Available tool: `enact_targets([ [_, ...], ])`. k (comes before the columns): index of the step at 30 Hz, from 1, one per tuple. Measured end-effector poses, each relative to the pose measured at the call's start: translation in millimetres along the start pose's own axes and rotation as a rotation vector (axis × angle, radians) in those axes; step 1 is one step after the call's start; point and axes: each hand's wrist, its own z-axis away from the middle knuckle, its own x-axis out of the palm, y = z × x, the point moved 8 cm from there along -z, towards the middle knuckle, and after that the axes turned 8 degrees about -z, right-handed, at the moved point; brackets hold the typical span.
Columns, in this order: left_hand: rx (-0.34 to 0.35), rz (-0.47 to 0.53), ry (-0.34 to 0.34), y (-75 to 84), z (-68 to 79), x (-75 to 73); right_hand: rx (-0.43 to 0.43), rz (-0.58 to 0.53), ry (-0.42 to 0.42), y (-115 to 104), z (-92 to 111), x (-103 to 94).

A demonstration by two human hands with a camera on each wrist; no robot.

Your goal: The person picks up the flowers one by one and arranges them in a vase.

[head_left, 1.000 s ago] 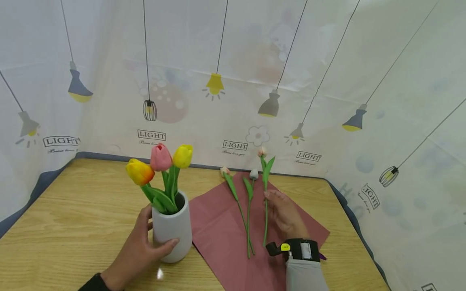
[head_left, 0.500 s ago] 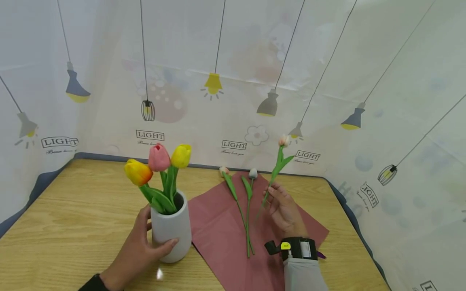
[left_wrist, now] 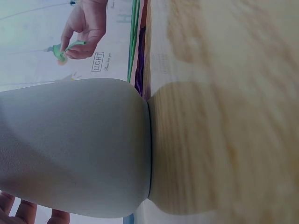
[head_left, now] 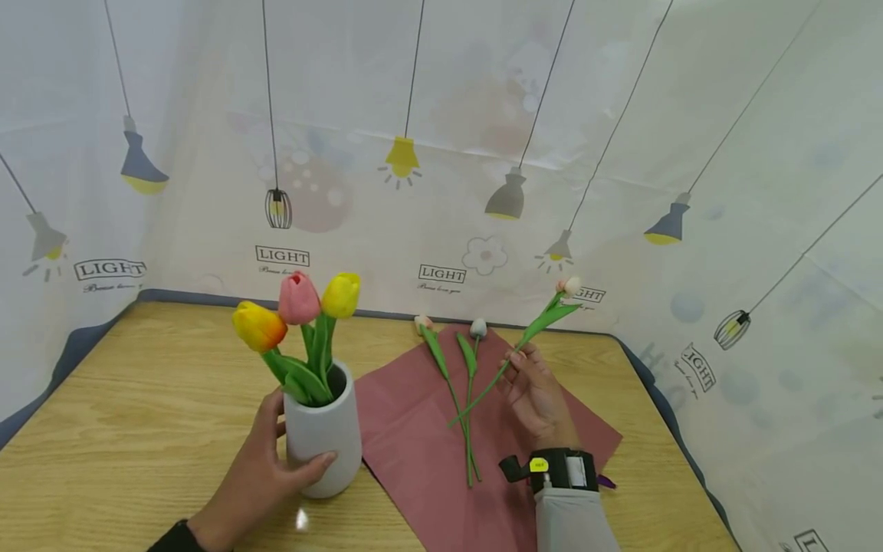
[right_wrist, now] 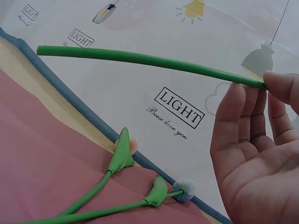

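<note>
A white vase (head_left: 323, 448) stands upright on the table, and my left hand (head_left: 265, 468) grips it from the left with the thumb across its front. Three tulips lean in it: one pink (head_left: 300, 297), one yellow (head_left: 341, 295), one yellow-orange (head_left: 259, 326). My right hand (head_left: 541, 399) pinches the green stem of a pale pink tulip (head_left: 545, 318) between thumb and fingers, above the paper. Its bloom tilts up to the right, and the bare stem end (right_wrist: 44, 50) points left. On the paper lie a grey-blue tulip (head_left: 478, 330) and another pale pink tulip (head_left: 434, 349), stems crossing.
Dusky-red wrapping paper (head_left: 414, 460) covers the middle right of the wooden table (head_left: 138, 399). A bit of purple ribbon (head_left: 605, 481) shows beside the right wrist. A white printed cloth (head_left: 372, 199) hangs behind and at both sides of the table.
My right hand has lifted the pale pink tulip off the paper and tilted it, the bloom swinging right and the stem end left. The left hand and vase stay in place.
</note>
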Motion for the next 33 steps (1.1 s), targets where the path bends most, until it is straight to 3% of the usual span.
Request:
enact_targets([
  [13, 0.015, -0.011, 0.010, -1.4, 0.1, -0.7, -0.016, -0.011, 0.099, -2, -1, -2.7],
  [18, 0.005, -0.011, -0.001, -1.2, 0.2, 0.0, -0.021, -0.013, 0.101, -3, -1, -2.1],
  [27, -0.014, -0.014, -0.010, -3.3, -0.4, 1.6, -0.084, -0.133, 0.087, -12, -2, 1.2],
  [33, 0.002, -0.022, 0.007, -1.3, 0.6, -0.1, -0.104, -0.152, 0.134, -14, -3, -0.7],
])
